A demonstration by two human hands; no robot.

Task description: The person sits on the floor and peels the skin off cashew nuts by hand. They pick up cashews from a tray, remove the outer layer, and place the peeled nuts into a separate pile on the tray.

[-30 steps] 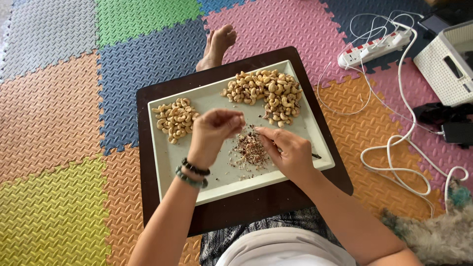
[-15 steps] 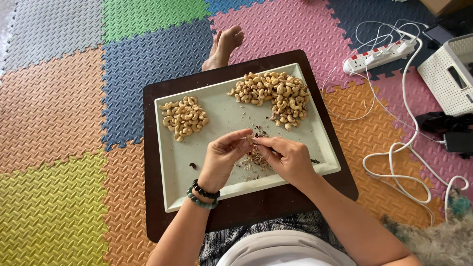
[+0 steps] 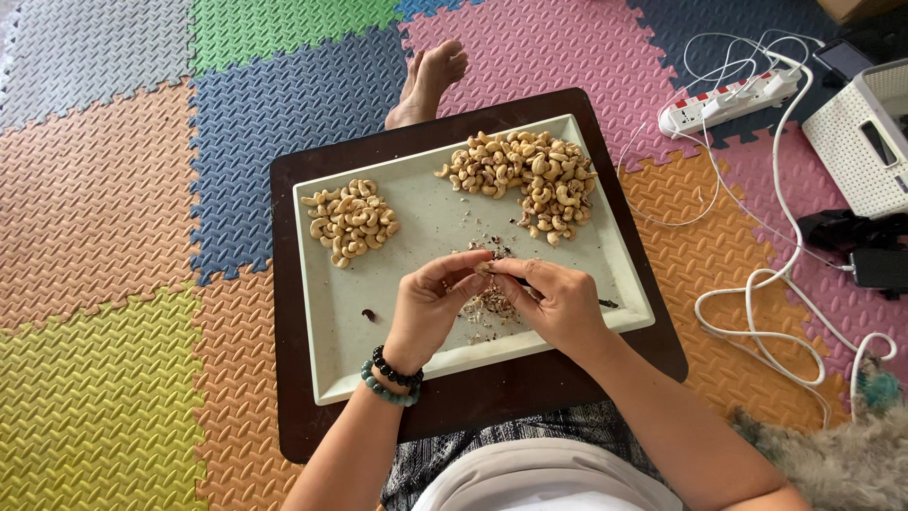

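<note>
A pale rectangular tray (image 3: 397, 369) rests on a dark brown board (image 3: 312, 407) over my lap. My left hand (image 3: 430, 308), with bead bracelets at the wrist, and my right hand (image 3: 558, 303) meet over the tray's front middle, fingertips pinching a single cashew nut (image 3: 487, 270) between them. My right hand also grips a thin dark tool whose tip (image 3: 607, 304) pokes out to the right. Under the hands lies a heap of brown skin flakes (image 3: 487, 308). A small pile of pale peeled cashews (image 3: 350, 220) sits at the tray's left, a bigger pile of cashews (image 3: 530, 180) at the far right.
Coloured foam floor mats (image 3: 142, 189) surround the board. My bare foot (image 3: 430, 80) lies beyond the board's far edge. To the right are a white power strip (image 3: 728, 99), looping white cables (image 3: 776, 274), a white box (image 3: 865, 142) and dark devices (image 3: 856, 246). Grey fur (image 3: 842, 464) shows at bottom right.
My left hand came back from the far side of the tray toward me and joined the right hand over the flake heap. The camera view shifted slightly.
</note>
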